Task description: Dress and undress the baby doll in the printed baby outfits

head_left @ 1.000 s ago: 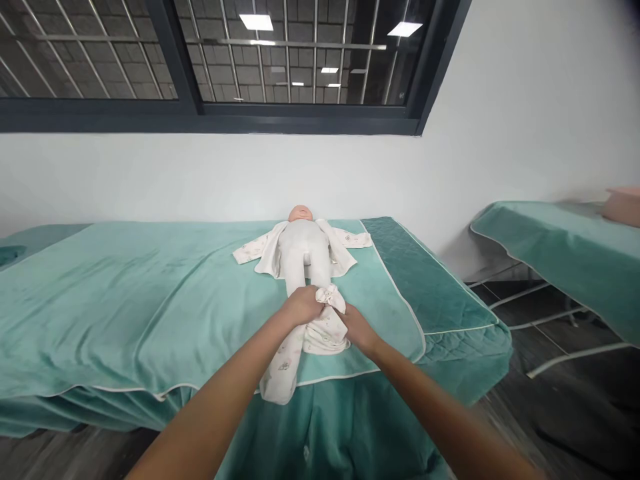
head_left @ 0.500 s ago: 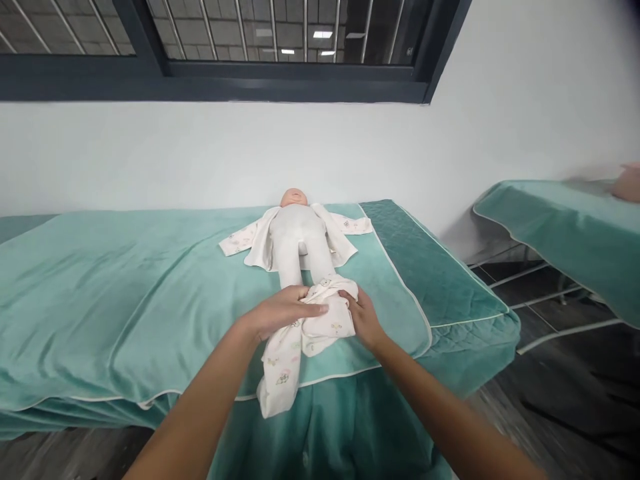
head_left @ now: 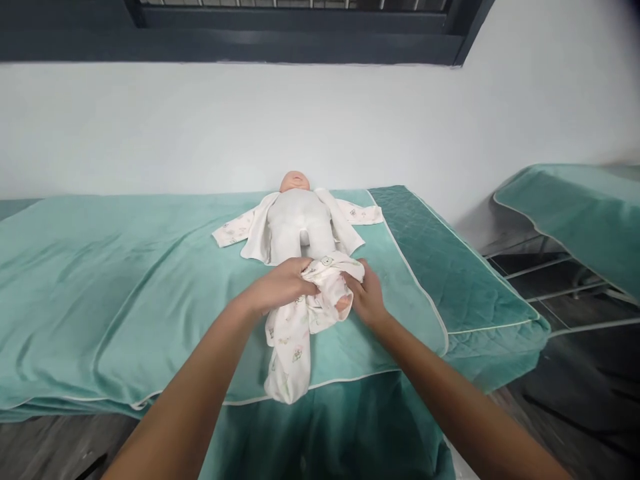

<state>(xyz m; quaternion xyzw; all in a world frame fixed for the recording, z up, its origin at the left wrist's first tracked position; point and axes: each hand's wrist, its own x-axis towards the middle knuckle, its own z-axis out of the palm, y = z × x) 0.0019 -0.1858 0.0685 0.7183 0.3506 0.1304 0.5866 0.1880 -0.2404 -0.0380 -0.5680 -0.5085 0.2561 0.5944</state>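
Observation:
A baby doll (head_left: 300,217) lies on its back on the bed, head toward the wall, in a white bodysuit. An open patterned jacket (head_left: 235,229) is on its arms, with the front panels spread to both sides. White baby trousers (head_left: 291,353) with small printed figures are bunched around the doll's lower leg on the right. My left hand (head_left: 285,285) grips the bunched cloth from the left. From the right, my right hand (head_left: 367,293) holds the same cloth. The doll's foot (head_left: 343,303) shows at the leg opening, while the other trouser leg hangs toward the bed's front edge.
A green blanket (head_left: 100,280) covers the bed, with a quilted mattress cover (head_left: 450,267) at its right end. Behind are a white wall (head_left: 225,127) and a dark window frame (head_left: 300,43). Another green-covered bed (head_left: 585,213) stands at right.
The doll's foot has come into sight at the trouser opening. The cloth is gathered further up the leg between my hands. The view has tilted down.

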